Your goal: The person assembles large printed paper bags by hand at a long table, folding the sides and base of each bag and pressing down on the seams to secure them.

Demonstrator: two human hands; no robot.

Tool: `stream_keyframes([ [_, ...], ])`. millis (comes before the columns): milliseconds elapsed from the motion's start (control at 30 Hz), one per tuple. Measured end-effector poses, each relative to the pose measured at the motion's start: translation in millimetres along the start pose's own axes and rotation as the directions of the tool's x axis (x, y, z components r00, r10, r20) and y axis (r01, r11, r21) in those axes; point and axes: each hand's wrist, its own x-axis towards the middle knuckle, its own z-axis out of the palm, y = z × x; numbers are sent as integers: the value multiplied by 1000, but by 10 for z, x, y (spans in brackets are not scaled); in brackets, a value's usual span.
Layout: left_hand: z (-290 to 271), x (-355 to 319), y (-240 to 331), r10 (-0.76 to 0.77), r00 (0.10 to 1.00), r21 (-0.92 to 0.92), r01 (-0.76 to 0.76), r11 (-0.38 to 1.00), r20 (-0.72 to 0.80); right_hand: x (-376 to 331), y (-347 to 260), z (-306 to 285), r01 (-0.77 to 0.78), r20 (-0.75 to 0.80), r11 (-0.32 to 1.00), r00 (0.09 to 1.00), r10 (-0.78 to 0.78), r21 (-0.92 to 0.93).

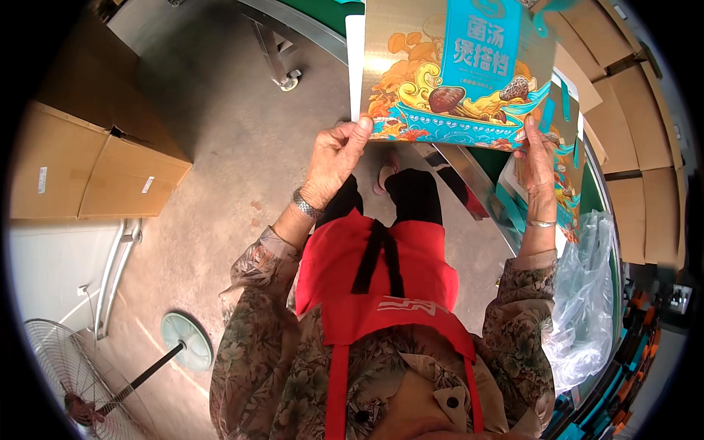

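Observation:
A gold and teal printed gift box point(411, 66) with mushroom and shell pictures is held up in front of me, its top running out of the upper edge of the view. My left hand point(339, 158) pinches its lower left corner, thumb on the printed face. At the lower right corner my right hand point(537, 165) grips the edge, with the thumb in front and the other fingers mostly hidden. Behind my right hand, another box of similar print point(568, 176) lies on the green-topped table point(592, 192).
Clear plastic bags point(583, 308) hang at the table's right side. Brown cartons point(620, 125) are stacked at the far right, and more cartons point(95, 165) stand at left. A fan point(73, 381) with a round base is at lower left. A metal table leg point(271, 55) ends in a caster.

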Motion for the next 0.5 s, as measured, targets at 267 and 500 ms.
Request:
stream_keyframes([
  [267, 16, -381, -36, -89, 995, -102, 84, 991, -46, -281, 267, 133, -94, 1, 969, 995, 97, -230],
  [500, 122, -547, -468, -152, 966, -11, 154, 988, -207, -144, 791, 86, 216, 128, 871, 976, -177, -440],
])
